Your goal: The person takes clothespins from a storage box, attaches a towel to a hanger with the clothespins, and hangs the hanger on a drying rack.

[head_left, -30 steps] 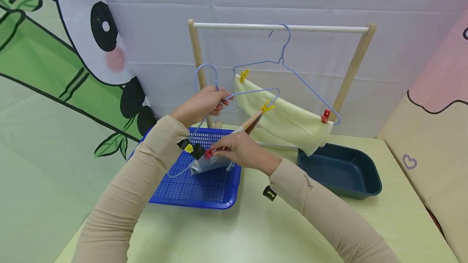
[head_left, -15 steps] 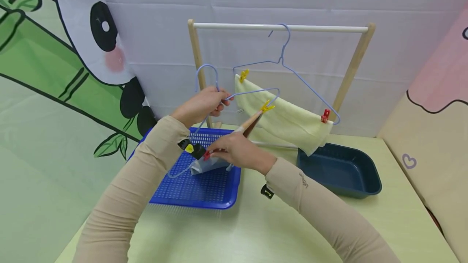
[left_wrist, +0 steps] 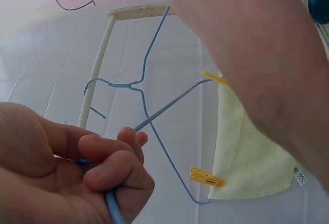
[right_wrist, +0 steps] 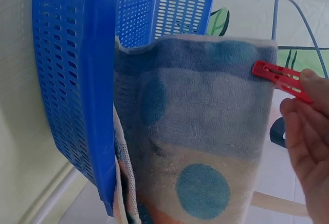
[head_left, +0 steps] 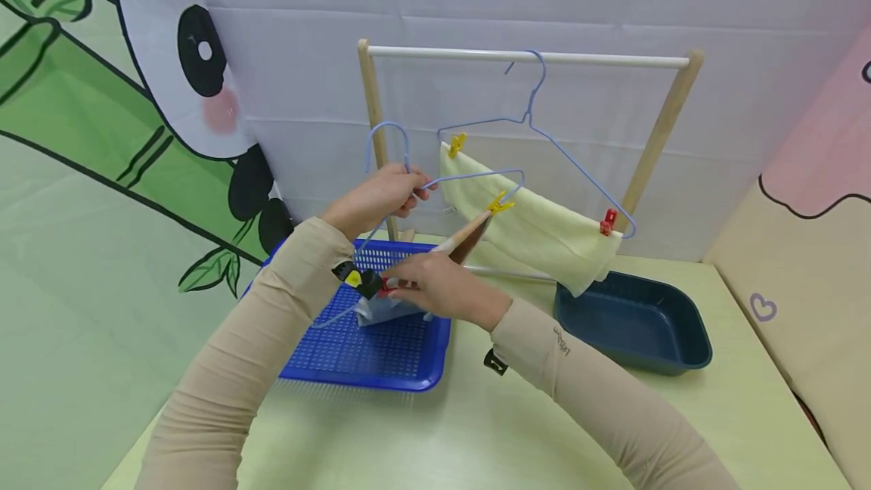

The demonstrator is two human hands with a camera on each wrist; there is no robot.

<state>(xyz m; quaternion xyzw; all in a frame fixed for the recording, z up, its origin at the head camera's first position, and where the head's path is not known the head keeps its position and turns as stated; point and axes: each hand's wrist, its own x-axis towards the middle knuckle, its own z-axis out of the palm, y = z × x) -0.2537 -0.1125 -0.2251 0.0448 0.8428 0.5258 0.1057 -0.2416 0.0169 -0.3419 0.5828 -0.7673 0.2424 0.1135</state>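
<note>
My left hand (head_left: 381, 199) grips a blue wire hanger (left_wrist: 175, 100) near its neck, fingers curled round the wire. A yellow clothespin (head_left: 501, 204) fastens one corner of a patterned towel (right_wrist: 205, 116) to the hanger's right end. My right hand (head_left: 449, 286) pinches a red clothespin (right_wrist: 280, 77) between thumb and fingers. In the right wrist view, that clothespin's nose overlaps the towel's upper corner, with the hanger's bent end (right_wrist: 277, 8) beyond it. The towel, with teal dots, hangs beside the blue basket's wall; in the head view, my right hand hides much of it.
A wooden rack with a white rod (head_left: 463, 54) carries another blue hanger (head_left: 561, 146), with a pale yellow towel (head_left: 531, 248) clipped by yellow and red clothespins. The blue basket (head_left: 429, 376) stands below my hands on the table; a dark teal tub (head_left: 633, 324) is at right.
My right hand has shifted slightly left with the red clothespin, which is now partly hidden behind the left wrist's camera. My left hand keeps its grip on the hanger. The view has tilted slightly.
</note>
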